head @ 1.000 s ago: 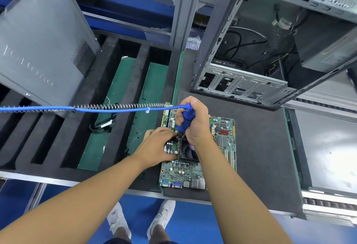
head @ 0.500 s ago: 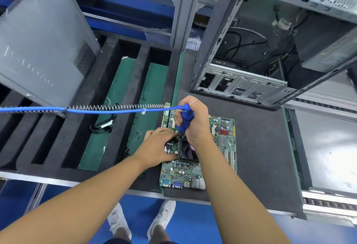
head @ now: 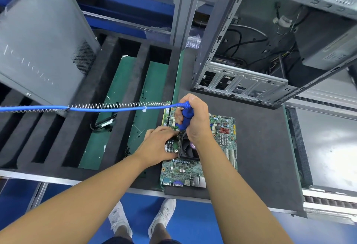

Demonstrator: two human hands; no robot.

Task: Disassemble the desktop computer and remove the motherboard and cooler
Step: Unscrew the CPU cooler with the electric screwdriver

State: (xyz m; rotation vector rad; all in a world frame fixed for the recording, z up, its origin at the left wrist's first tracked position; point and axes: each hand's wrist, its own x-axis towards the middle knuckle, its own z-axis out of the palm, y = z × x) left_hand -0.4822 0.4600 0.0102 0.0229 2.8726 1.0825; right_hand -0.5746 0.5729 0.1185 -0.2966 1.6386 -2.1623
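Closely beside left fingers (head: 166, 130), cooler (head: 189, 150), screwdriver (head: 186, 117) above

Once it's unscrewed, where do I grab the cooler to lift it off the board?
By the black square frame, pinching two opposite side walls from straight above. The cooler lies flat on the board, fan up, so avoid the blades. The right hand and screwdriver cover its far corner.

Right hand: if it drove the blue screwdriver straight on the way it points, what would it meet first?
Probably the far-left corner of the cooler, where the blue screwdriver points, on the motherboard beside the left hand. Whether its tip touches is unclear.
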